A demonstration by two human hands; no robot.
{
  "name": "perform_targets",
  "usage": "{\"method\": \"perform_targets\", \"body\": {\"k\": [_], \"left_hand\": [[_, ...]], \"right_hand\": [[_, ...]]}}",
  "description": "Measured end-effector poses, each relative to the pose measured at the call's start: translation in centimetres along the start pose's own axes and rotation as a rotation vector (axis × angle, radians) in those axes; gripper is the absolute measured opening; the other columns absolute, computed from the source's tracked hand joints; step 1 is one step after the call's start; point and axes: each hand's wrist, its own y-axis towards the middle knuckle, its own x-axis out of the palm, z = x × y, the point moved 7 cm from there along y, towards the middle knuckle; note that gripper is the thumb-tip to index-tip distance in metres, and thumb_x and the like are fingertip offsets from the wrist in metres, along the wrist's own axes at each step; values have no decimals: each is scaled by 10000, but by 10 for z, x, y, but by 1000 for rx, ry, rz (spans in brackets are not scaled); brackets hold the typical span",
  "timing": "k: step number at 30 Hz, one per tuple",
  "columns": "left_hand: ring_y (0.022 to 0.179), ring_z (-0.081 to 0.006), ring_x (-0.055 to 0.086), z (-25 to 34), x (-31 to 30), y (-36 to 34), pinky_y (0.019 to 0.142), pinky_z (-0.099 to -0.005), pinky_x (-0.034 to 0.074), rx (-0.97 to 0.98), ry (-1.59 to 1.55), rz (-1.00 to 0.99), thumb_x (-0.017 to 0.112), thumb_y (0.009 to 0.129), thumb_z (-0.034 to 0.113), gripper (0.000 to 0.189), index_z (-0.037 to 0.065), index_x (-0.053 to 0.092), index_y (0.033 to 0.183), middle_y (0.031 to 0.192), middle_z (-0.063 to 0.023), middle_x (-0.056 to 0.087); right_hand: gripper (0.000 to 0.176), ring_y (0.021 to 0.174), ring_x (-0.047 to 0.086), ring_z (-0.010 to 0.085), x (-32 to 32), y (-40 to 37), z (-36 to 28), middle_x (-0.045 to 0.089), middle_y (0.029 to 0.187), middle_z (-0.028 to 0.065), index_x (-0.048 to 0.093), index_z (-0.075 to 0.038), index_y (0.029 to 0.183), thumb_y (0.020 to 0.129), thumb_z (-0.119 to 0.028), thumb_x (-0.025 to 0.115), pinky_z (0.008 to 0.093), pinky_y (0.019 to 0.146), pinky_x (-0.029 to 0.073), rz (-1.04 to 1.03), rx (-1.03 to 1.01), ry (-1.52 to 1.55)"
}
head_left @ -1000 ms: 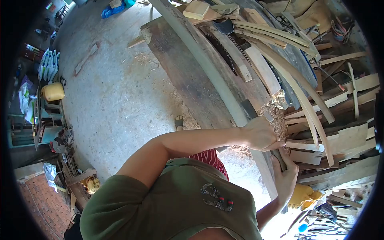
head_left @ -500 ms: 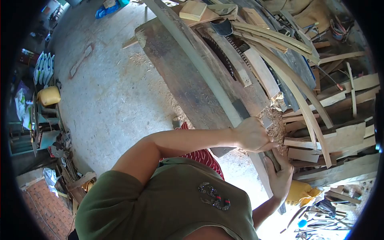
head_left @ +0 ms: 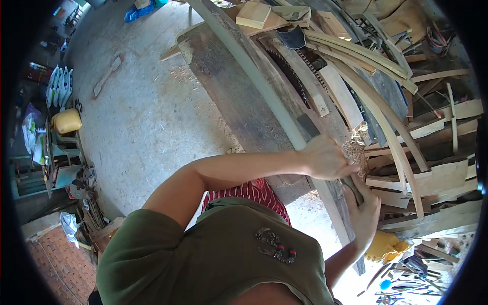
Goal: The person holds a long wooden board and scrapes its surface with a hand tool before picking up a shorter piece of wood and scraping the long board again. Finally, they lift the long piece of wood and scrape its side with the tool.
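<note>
A long wooden beam (head_left: 264,94) runs from the top of the head view down to the lower right. On it lies a dark, long-bodied tool that looks like a hand plane (head_left: 308,125); its front end shows and my hands cover much of the rest. My left hand (head_left: 328,158) is closed over it, knuckles up, with the arm reaching across my body. Just behind, my right hand (head_left: 365,216) grips a brown part at the rear, thumb and fingers around it. The beam lies along a worn wooden bench (head_left: 229,91).
A toothed saw blade (head_left: 292,76) stands in a slot beside the beam. Wood shavings (head_left: 356,151) lie near my hands. Curved wooden strips (head_left: 378,109) and stacked boards (head_left: 442,188) crowd the right. A yellow jug (head_left: 66,121) stands at the left.
Both hands and the hand plane have slid forward along the beam, away from my body. The view has shifted slightly, and the bench and beam appear to stay in place.
</note>
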Motion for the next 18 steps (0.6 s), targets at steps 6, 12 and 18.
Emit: {"method": "perform_targets", "body": {"k": [6, 12, 18], "left_hand": [[344, -111, 235, -81, -23, -29, 399, -309, 282, -40, 137, -183, 313, 1067, 513, 603, 252, 488, 552, 388, 77, 309], [338, -92, 224, -35, 0, -11, 421, -313, 309, -92, 33, -364, 306, 1073, 474, 596, 252, 506, 557, 393, 86, 302], [333, -104, 242, -95, -36, -25, 401, -331, 307, -99, 72, -328, 300, 1074, 493, 637, 252, 539, 535, 394, 90, 294]], "right_hand": [[347, 549, 675, 199, 61, 51, -43, 706, 674, 121, 722, -124, 1236, 931, -286, 688, 384, 568, 540, 46, -48, 0], [405, 754, 755, 260, 29, 22, -14, 749, 835, 182, 691, -57, 1253, 911, -273, 710, 382, 644, 566, -130, 232, 35], [422, 726, 750, 244, 61, 59, -55, 760, 851, 147, 705, -99, 1251, 890, -315, 739, 373, 676, 573, -66, 222, 3]]}}
